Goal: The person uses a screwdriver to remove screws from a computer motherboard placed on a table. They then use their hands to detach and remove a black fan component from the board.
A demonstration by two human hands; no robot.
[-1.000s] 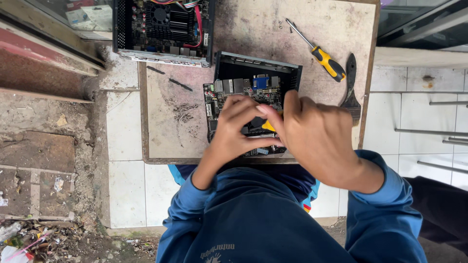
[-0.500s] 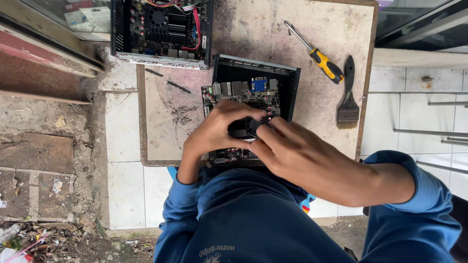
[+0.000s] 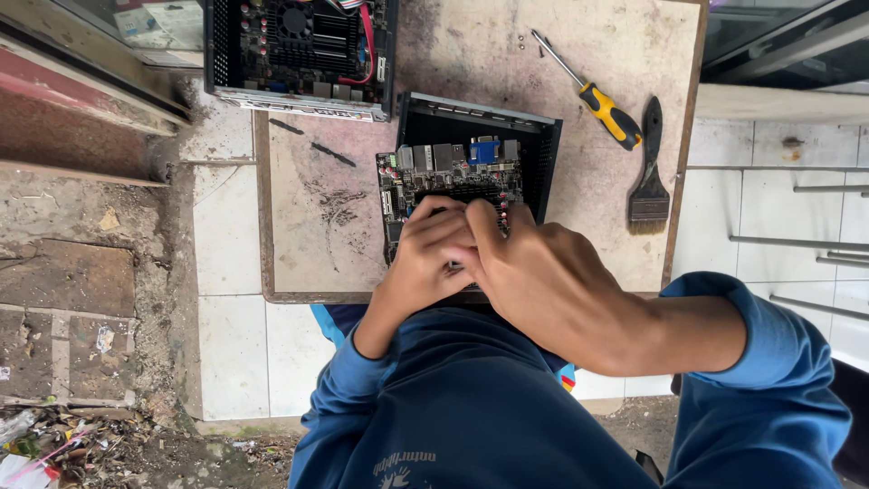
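Observation:
A small green circuit board (image 3: 453, 172) with rear ports lies tilted in a black metal case (image 3: 480, 122) on a worn wooden board (image 3: 317, 226). Both hands rest on the near half of the circuit board. My left hand (image 3: 425, 258) presses down on its left side with fingers curled. My right hand (image 3: 543, 281) overlaps it from the right, fingertips pushed onto the middle of the board. Whatever lies under the fingers is hidden.
A second open black case (image 3: 299, 45) with a fan and red cable sits at the far left of the board. A yellow-handled screwdriver (image 3: 593, 95) and a black brush (image 3: 649, 172) lie to the right. Tiled floor, rubble and litter lie at the left.
The yellow and black tool seen in my hands a second ago is out of sight. My right hand has moved down and flattened over the circuit board beside my left hand.

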